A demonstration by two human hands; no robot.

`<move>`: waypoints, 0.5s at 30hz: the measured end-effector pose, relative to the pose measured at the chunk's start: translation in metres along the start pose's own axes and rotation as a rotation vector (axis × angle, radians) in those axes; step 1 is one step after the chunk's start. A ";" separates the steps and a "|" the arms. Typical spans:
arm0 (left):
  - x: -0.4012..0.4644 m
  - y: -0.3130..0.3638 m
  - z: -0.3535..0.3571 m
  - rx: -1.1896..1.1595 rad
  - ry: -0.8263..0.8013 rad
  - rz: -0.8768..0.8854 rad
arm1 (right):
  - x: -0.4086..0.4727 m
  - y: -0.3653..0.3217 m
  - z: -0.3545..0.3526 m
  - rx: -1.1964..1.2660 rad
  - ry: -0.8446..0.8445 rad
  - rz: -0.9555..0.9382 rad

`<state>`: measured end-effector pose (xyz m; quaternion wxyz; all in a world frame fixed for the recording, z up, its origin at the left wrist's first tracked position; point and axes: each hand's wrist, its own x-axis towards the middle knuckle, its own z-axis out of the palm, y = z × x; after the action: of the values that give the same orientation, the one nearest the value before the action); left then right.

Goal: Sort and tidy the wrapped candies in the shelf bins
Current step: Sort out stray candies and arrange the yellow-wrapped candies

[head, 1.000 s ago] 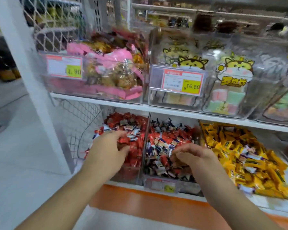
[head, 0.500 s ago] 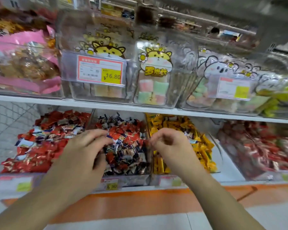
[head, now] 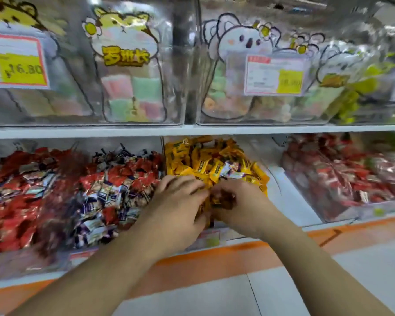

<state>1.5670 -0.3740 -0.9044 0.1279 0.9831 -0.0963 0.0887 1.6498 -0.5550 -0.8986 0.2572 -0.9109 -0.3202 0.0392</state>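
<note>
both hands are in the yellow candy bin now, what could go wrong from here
1. The yellow candies are heaped high at the front of their bin, so the left hand and right hand raking through could spill some over the edge to the floor.
2. A white-and-purple wrapped candy lies on the yellow pile; it looks like a stray and could get buried.
3. The picture is blurred, so wrappers may be misread.

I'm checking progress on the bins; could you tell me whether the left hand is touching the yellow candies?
Touching: in the head view the left hand lies on the front of the yellow candies, fingers in the wrappers.
</note>
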 end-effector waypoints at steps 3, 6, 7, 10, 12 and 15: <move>0.000 0.000 0.000 -0.007 -0.002 -0.057 | 0.000 0.009 -0.001 -0.063 -0.022 0.023; 0.000 0.002 -0.004 -0.018 0.025 -0.078 | 0.002 0.012 0.000 -0.119 0.002 0.000; 0.000 0.003 -0.005 -0.022 0.024 -0.082 | 0.003 0.012 0.002 -0.128 0.008 0.005; 0.000 0.003 -0.006 -0.029 0.014 -0.086 | 0.001 0.012 0.003 -0.160 0.062 0.057; -0.001 0.001 -0.006 -0.031 0.009 -0.086 | 0.000 0.012 0.000 -0.149 0.140 0.109; -0.003 -0.001 -0.006 -0.024 0.006 -0.076 | -0.002 0.014 -0.006 -0.063 0.254 0.167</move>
<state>1.5630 -0.3709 -0.8994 0.1431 0.9842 -0.0597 0.0857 1.6579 -0.5679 -0.9006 0.2627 -0.9397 -0.2090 -0.0653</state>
